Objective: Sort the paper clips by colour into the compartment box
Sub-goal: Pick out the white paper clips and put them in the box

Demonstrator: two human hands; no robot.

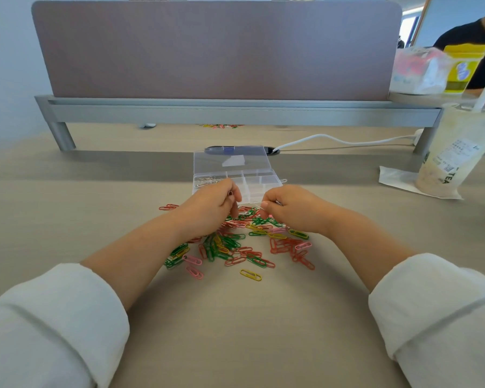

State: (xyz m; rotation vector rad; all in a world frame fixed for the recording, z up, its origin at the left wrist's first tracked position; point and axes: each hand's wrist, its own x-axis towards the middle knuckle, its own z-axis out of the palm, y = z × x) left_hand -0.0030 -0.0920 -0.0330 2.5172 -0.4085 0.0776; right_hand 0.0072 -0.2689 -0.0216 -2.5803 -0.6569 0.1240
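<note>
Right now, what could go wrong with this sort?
Left hand and right hand, each seemingly pinching a paper clip, crowd the near edge of the compartment box; a bump could spill the silver clips. The pile is mixed and overlapping, so hooked clips may land in the wrong compartment. One stray clip lies outside the box's right side.

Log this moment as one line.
left hand: pinching clip | right hand: pinching clip | compartment box: open, silver clips far-left | clip pile: unsorted
</note>
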